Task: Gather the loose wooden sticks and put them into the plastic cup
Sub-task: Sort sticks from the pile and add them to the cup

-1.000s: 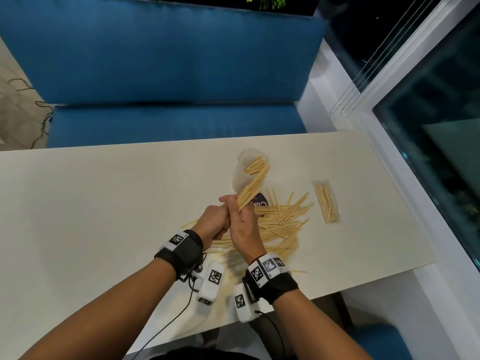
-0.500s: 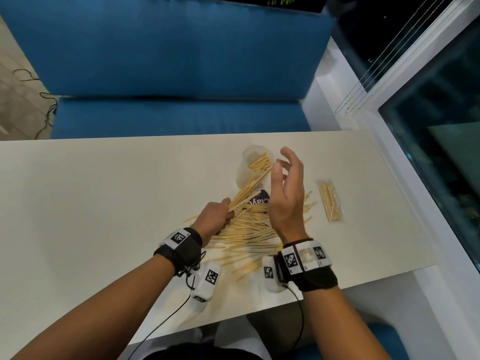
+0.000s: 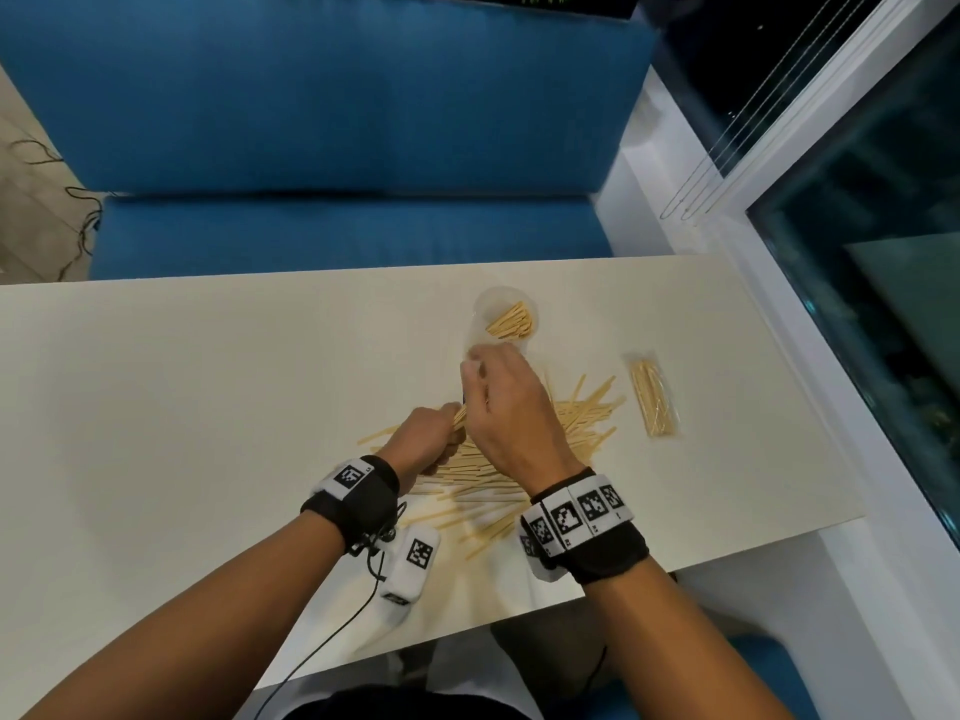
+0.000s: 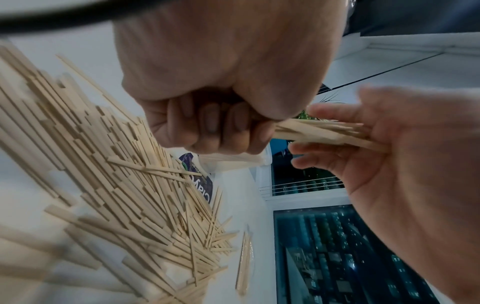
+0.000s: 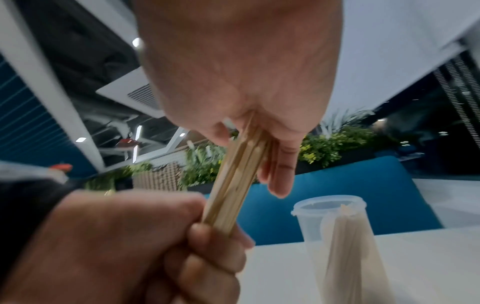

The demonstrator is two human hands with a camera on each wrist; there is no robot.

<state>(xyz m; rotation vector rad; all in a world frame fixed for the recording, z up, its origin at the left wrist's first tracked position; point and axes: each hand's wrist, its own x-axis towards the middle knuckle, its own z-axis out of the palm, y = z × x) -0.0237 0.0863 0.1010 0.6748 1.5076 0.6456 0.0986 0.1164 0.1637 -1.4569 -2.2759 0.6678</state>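
Blue sofa (image 3: 332,96) behind table (image 3: 156,407), bagged sticks (image 3: 653,397) beside loose pile (image 3: 519,459)

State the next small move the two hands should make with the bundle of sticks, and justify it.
Probably carry the bundle over to the plastic cup and lower it in: both the left hand and right hand already grip it, and the cup stands open, upright and partly filled nearby.

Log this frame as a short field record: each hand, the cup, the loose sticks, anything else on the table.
left hand: grips lower end of stick bundle
right hand: holds upper end of the same bundle
plastic cup: upright, sticks already inside
loose sticks: scattered pile under both hands
sealed stick packet: flat, right of pile
table: pale top
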